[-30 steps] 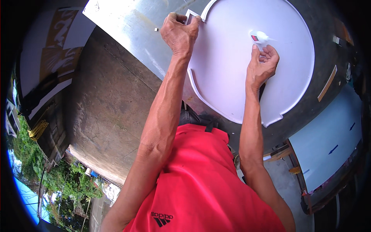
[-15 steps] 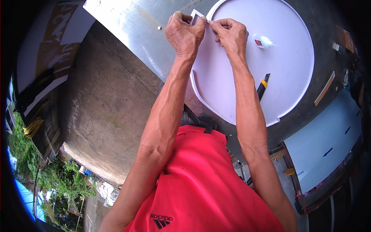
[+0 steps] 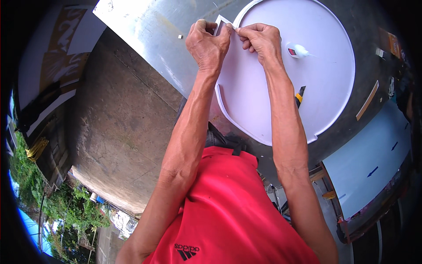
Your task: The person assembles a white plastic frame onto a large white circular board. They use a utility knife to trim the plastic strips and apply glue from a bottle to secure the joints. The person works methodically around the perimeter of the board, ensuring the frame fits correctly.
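A big round white panel (image 3: 327, 88) with a thin raised rim lies on the table. At its far left edge, a narrow white strip bent into a corner (image 3: 223, 20) stands up. My left hand (image 3: 205, 49) is closed on this strip, fingers and thumb on either side of it. Just to the right, my right hand (image 3: 265, 42) pinches at the strip near the curved rim, its fingertips almost meeting my left thumb. On the panel lie a small white squeeze bottle (image 3: 298, 51) with a thin nozzle and a black and yellow utility knife (image 3: 300, 97), partly hidden by my right forearm.
The grey metal tabletop (image 3: 151, 33) carries a tiny white block (image 3: 180, 37) left of my hands. A narrow wooden strip (image 3: 367, 100) lies right of the panel. Beyond stands a pale blue sheet (image 3: 373, 163) with dark arrows. Concrete floor (image 3: 118, 114) spreads to the left.
My right forearm has shifted slightly and covers more of the utility knife. Both hands keep their hold near the bent corner, with the fingertips moved a little.
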